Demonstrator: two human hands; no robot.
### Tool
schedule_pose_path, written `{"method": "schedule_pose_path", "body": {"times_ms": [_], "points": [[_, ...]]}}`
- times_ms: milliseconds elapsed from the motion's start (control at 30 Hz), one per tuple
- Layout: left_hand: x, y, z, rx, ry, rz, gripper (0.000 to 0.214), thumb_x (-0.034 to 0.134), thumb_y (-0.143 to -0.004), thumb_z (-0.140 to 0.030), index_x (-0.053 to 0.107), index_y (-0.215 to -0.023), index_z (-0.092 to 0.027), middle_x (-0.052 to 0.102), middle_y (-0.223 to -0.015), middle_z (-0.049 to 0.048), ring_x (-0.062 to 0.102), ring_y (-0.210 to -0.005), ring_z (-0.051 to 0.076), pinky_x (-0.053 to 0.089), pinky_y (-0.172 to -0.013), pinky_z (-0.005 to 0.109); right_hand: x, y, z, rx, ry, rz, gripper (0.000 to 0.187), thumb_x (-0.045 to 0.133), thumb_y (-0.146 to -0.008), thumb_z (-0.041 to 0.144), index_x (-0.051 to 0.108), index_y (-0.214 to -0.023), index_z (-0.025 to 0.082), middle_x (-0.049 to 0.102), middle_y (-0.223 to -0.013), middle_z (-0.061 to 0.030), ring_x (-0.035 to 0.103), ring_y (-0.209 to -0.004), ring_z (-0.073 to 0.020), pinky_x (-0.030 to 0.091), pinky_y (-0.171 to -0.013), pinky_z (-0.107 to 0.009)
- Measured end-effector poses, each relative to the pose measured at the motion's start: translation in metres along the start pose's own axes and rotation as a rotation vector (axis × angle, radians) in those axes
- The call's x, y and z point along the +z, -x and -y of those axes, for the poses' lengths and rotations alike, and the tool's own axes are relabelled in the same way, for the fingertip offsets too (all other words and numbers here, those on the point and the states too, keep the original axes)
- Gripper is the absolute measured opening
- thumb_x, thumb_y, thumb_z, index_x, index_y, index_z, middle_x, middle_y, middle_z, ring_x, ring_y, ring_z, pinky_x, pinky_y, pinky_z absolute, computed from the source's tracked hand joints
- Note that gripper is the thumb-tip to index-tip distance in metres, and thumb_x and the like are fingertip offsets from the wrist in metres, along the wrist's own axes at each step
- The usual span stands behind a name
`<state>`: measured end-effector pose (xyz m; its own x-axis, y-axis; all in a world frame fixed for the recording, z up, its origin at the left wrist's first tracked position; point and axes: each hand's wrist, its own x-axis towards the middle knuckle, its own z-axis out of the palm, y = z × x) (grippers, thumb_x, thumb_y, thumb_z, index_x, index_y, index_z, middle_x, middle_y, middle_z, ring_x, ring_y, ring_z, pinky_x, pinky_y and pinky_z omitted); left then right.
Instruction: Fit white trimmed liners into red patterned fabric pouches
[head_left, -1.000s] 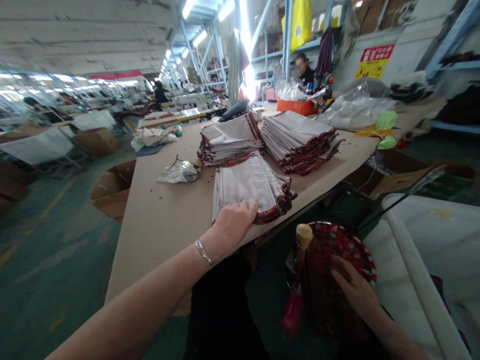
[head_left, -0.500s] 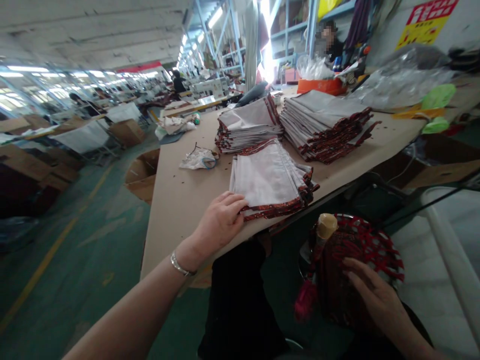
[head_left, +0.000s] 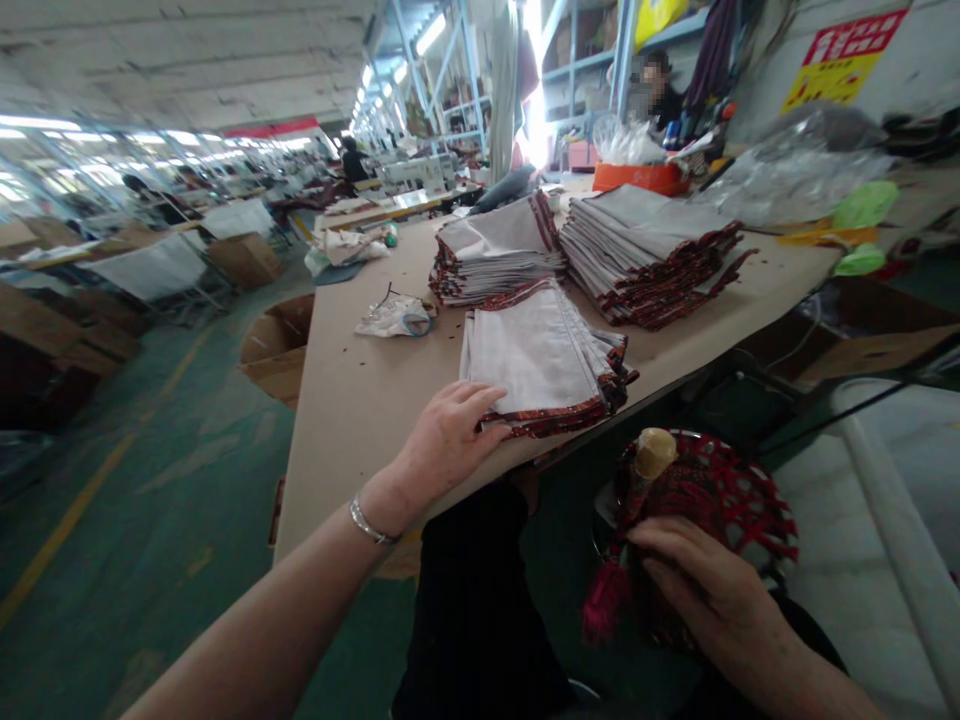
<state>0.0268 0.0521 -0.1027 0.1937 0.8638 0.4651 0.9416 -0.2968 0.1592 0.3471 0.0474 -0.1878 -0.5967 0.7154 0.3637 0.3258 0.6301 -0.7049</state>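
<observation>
My left hand (head_left: pixel 450 440) lies with fingers stretched on the near edge of a small stack of grey cloth pieces with red patterned borders (head_left: pixel 544 355) on the brown table (head_left: pixel 352 400). My right hand (head_left: pixel 701 590) is low at my lap, fingers curled round a dark red patterned fabric item (head_left: pixel 675 540) that has a tan knob (head_left: pixel 654 452) at its top and a pink tassel (head_left: pixel 604 605) hanging. A red lattice-patterned round piece (head_left: pixel 742 500) lies behind that item.
Two taller stacks of the same cloth (head_left: pixel 495 255) (head_left: pixel 652 250) stand further back. A crumpled plastic bag (head_left: pixel 396 318), an orange tray (head_left: pixel 639 177), clear plastic sheets (head_left: pixel 795 175) and green pieces (head_left: pixel 862 205) lie on the table. Cardboard boxes (head_left: pixel 277 345) sit left. A person (head_left: pixel 660 85) sits behind.
My left hand slid from the top of the near stack back to its near edge. My right hand moved up and closed round the dark red item. The camera shifted right.
</observation>
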Motion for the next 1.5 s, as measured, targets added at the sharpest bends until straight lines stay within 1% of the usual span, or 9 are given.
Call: {"method": "schedule_pose_path", "body": {"times_ms": [67, 167, 300, 467, 700, 1000, 1100, 1300, 1500], "points": [[0.003, -0.005, -0.008, 0.042, -0.032, 0.033, 0.02, 0.059, -0.084, -0.024, 0.063, -0.102, -0.016, 0.067, -0.103, 0.0091, 0.061, -0.097, 0.022, 0.049, -0.091, 0.04, -0.007, -0.037, 0.031, -0.219, 0.05, 0.024, 0.024, 0.049, -0.09, 0.019, 0.062, -0.109, 0.026, 0.068, -0.104, -0.0057, 0.062, -0.099, -0.0189, 0.054, -0.088, -0.033], [0.012, -0.011, -0.013, 0.028, -0.05, 0.063, 0.016, 0.049, -0.089, -0.019, 0.065, -0.087, -0.016, 0.068, -0.091, 0.0078, 0.062, -0.087, 0.019, 0.05, -0.082, 0.035, -0.007, -0.091, 0.059, -0.383, 0.183, 0.04, 0.022, 0.049, -0.091, 0.017, 0.061, -0.108, 0.021, 0.065, -0.102, -0.0069, 0.057, -0.102, -0.0211, 0.049, -0.094, -0.039], [0.017, -0.016, -0.005, 0.013, 0.083, 0.101, 0.019, 0.048, -0.089, -0.018, 0.067, -0.087, -0.017, 0.068, -0.088, 0.0051, 0.063, -0.082, 0.016, 0.05, -0.076, 0.028, 0.001, -0.143, 0.063, -0.427, 0.352, 0.037, 0.017, 0.05, -0.091, 0.019, 0.064, -0.099, 0.016, 0.063, -0.1, -0.0087, 0.053, -0.1, -0.023, 0.047, -0.092, -0.041], [0.009, -0.021, 0.012, 0.037, 0.218, 0.151, 0.02, 0.05, -0.087, -0.017, 0.069, -0.092, -0.018, 0.07, -0.091, 0.0043, 0.065, -0.084, 0.015, 0.05, -0.079, 0.026, 0.004, -0.178, 0.053, -0.358, 0.467, 0.137, 0.017, 0.052, -0.09, 0.021, 0.066, -0.098, 0.015, 0.064, -0.096, -0.008, 0.055, -0.098, -0.0229, 0.045, -0.087, -0.038], [0.005, -0.031, 0.009, -0.096, 0.277, 0.138, 0.031, 0.044, -0.077, -0.009, 0.073, -0.081, -0.016, 0.073, -0.078, 0.0037, 0.065, -0.072, 0.014, 0.049, -0.071, 0.024, 0.01, -0.19, 0.046, -0.244, 0.559, 0.269, 0.022, 0.048, -0.093, 0.024, 0.069, -0.094, 0.018, 0.067, -0.089, -0.006, 0.06, -0.091, -0.0204, 0.042, -0.078, -0.03], [-0.039, -0.083, 0.001, -0.284, 0.244, 0.296, 0.032, 0.043, -0.067, -0.014, 0.074, -0.068, -0.011, 0.062, -0.051, 0.0018, 0.052, -0.051, 0.012, 0.038, -0.049, 0.021, -0.009, -0.215, 0.056, -0.153, 0.529, 0.226, 0.03, 0.041, -0.093, 0.02, 0.07, -0.103, 0.019, 0.071, -0.095, -0.0052, 0.064, -0.089, -0.0179, 0.04, -0.076, -0.026], [-0.043, -0.094, 0.001, -0.272, 0.158, 0.395, 0.03, 0.043, -0.068, -0.014, 0.072, -0.062, -0.012, 0.061, -0.049, 0.0029, 0.051, -0.048, 0.012, 0.035, -0.047, 0.022, -0.014, -0.218, 0.059, -0.15, 0.552, 0.249, 0.03, 0.042, -0.092, 0.02, 0.07, -0.102, 0.019, 0.072, -0.094, -0.0056, 0.065, -0.088, -0.0184, 0.04, -0.075, -0.026], [-0.026, -0.075, 0.002, -0.114, -0.236, 0.466, 0.028, 0.048, -0.073, -0.014, 0.076, -0.075, -0.014, 0.071, -0.07, 0.0121, 0.063, -0.065, 0.02, 0.042, -0.06, 0.028, -0.008, -0.202, 0.051, -0.233, 0.603, 0.367, 0.028, 0.042, -0.091, 0.021, 0.071, -0.092, 0.018, 0.07, -0.088, -0.0065, 0.063, -0.084, -0.0184, 0.039, -0.072, -0.026], [-0.028, -0.048, -0.003, -0.104, -0.114, 0.253, 0.024, 0.047, -0.078, -0.014, 0.071, -0.079, -0.018, 0.069, -0.073, 0.0056, 0.061, -0.067, 0.017, 0.042, -0.061, 0.026, 0.004, -0.2, 0.064, -0.127, 0.452, 0.215, 0.037, 0.048, -0.089, 0.04, 0.062, -0.116, 0.019, 0.069, -0.104, -0.0083, 0.063, -0.092, -0.0208, 0.043, -0.079, -0.029]]}}
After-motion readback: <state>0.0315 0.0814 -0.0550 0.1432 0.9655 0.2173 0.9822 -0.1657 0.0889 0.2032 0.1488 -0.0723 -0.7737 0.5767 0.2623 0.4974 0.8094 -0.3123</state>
